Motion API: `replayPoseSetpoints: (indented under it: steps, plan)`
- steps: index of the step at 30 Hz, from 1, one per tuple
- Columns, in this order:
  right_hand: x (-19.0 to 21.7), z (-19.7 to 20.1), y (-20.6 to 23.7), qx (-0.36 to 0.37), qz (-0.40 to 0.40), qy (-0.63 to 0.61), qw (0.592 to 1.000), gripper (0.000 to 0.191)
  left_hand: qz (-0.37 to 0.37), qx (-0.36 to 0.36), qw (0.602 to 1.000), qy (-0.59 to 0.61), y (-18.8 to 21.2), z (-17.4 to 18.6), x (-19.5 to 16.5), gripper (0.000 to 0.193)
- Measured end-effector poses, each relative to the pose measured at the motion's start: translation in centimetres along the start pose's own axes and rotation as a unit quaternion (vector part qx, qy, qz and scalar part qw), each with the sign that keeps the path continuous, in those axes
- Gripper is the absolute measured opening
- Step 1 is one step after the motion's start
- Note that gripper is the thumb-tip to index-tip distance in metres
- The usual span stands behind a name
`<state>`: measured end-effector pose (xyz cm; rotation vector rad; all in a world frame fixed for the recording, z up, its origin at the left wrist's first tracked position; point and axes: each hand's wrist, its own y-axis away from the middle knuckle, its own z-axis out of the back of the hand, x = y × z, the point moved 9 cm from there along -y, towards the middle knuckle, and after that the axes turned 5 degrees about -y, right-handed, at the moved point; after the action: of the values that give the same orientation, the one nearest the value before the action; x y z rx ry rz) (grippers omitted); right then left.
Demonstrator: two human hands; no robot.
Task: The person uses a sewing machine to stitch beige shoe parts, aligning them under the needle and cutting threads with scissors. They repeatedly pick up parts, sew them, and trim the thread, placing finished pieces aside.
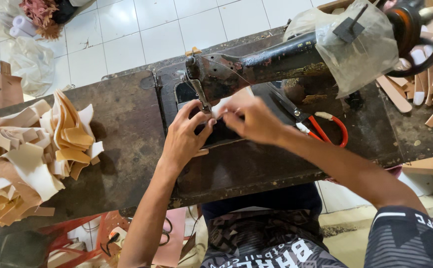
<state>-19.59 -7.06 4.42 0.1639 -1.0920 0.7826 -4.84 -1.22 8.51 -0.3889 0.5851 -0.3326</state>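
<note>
I am pinching a small pale strip (225, 105) with both my left hand (184, 136) and right hand (251, 120) under the needle (206, 106) of an old black sewing machine (256, 67). My fingertips are sitting close enough that the needle could prick them.

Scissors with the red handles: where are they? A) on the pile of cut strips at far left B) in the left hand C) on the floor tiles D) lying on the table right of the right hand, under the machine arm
D: the red-handled scissors lie on the table just right of the right hand, below the sewing machine; neither hand holds them.
</note>
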Motion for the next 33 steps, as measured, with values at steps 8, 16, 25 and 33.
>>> replayPoseSetpoints:
  steps: [8, 16, 25, 33]
  plan:
    - [-7.4, 2.4, -4.5, -0.032, -0.081, 0.040, 0.995, 0.017, 0.068, 0.018, 0.997, 0.021, 0.0, -0.7, 1.9, 0.035]
    - [-10.0, 1.4, -2.7, -0.030, -0.129, -0.198, 0.971, 0.015, 0.058, 0.037, 0.998, 0.012, -0.1, -2.1, 4.0, 0.046]
    - [-7.2, 0.9, -2.8, 0.017, -0.078, -0.214, 0.973, 0.019, 0.029, 0.038, 0.994, -0.098, -0.4, -1.3, 3.2, 0.032]
    - [-6.5, 1.0, -2.4, 0.022, -0.127, -0.192, 0.973, 0.021, -0.006, -0.051, 0.980, -0.192, 2.1, 0.7, -1.2, 0.031]
